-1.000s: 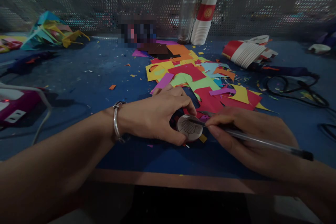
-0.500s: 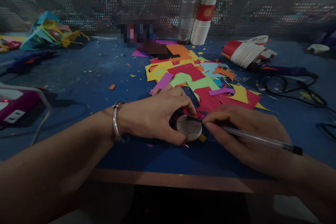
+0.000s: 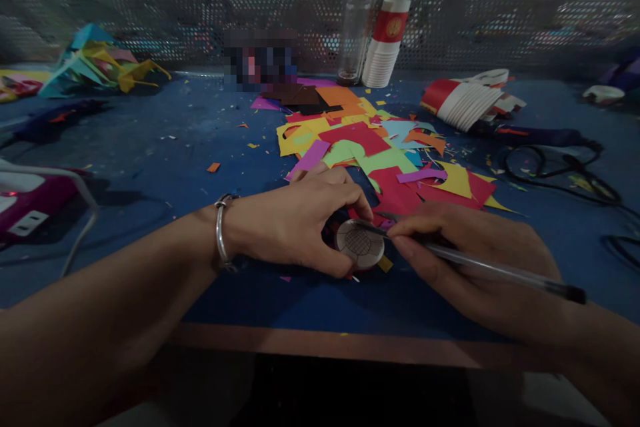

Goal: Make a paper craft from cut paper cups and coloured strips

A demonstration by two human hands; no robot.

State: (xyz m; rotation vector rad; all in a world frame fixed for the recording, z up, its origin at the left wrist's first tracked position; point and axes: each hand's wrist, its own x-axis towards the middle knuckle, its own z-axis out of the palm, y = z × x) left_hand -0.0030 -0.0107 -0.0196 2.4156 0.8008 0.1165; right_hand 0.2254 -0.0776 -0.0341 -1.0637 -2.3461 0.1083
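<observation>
My left hand (image 3: 300,217) is curled around a small round disc (image 3: 360,245) with a grid on its face, pinning it on red paper near the blue table's front edge. A silver bracelet (image 3: 220,233) circles that wrist. My right hand (image 3: 470,260) pinches a clear ballpoint pen (image 3: 500,271). The pen's tip rests against the disc's upper right rim. Both hands sit at the near end of a pile of coloured paper scraps (image 3: 380,147).
A glass bottle (image 3: 357,23) and a stack of paper cups (image 3: 386,43) stand at the back by the perforated metal wall. More cups (image 3: 465,101) lie on their side at right, near black cables (image 3: 560,167). Folded paper (image 3: 100,60) lies far left; a magenta device (image 3: 30,200) at left.
The pen's tail end swung slightly while its tip stayed at the disc's rim. My left hand has kept its hold on the disc.
</observation>
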